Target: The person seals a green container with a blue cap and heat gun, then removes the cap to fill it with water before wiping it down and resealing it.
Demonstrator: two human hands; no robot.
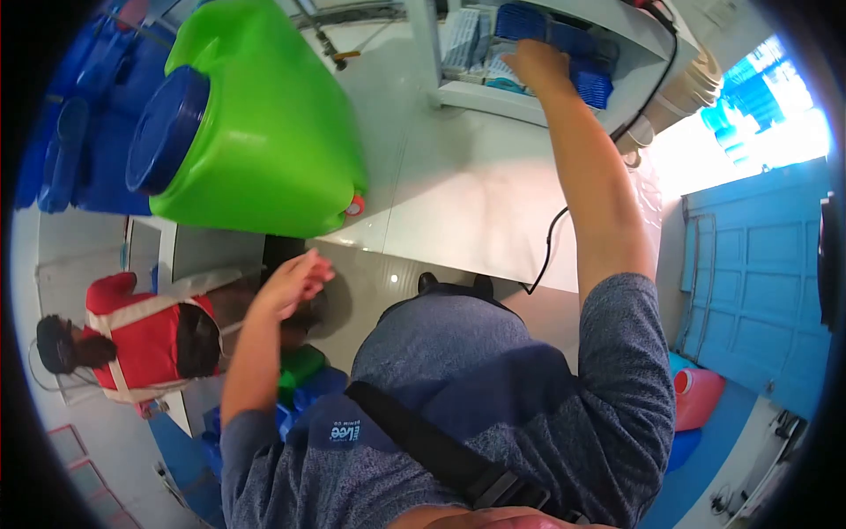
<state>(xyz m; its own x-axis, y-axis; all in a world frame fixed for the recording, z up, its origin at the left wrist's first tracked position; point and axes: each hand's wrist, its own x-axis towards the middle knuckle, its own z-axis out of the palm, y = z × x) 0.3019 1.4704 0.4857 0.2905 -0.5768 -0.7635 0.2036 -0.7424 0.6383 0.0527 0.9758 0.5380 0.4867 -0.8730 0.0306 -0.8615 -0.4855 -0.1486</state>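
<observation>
My right hand [539, 67] reaches into a white shelf compartment [493, 99] under a raised ledge. Its fingers bend down onto a stack of white and teal flat pieces [504, 78]; what they pinch is hidden. Around that hand lie bundles of blue ridged pieces [592, 86] and a white stack [462, 40]. My left hand [298, 282] hangs in the air before the counter edge, fingers loosely curled and apart, with nothing in it. Nearest to it is a large green jug [264, 132] with a blue screw cap [167, 130], lying on its side as seen here.
The white counter [423, 194] runs before me, with a black cable [548, 251] over its edge. A metal tap [339, 58] is behind the jug. Blue containers [106, 115] stand at left. A person in a red top [145, 331] is at left; a blue door [758, 282] is at right.
</observation>
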